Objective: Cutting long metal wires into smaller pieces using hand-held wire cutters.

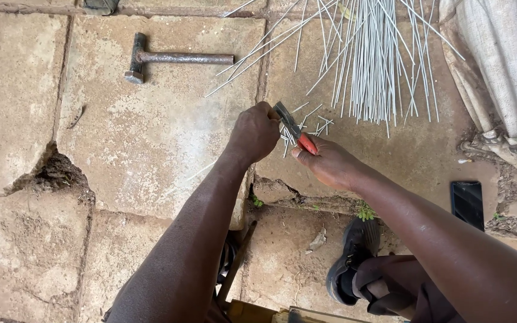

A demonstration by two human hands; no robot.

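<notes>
My right hand (329, 162) grips pliers (292, 126) with red handles, their dark jaws pointing up and left. My left hand (254, 131) is closed right beside the jaws, fingers pinched on a thin piece of wire that I can barely make out. Several short cut wire pieces (312, 125) lie on the stone just behind the pliers. A large bundle of long thin grey wire rods (375, 60) is spread out on the ground beyond both hands.
A steel hammer (169, 58) lies on the cracked paving stones (133, 137) at the upper left. A dark phone (467, 203) rests at the right, near a white sack (504, 54). My black shoe (351, 254) sits below.
</notes>
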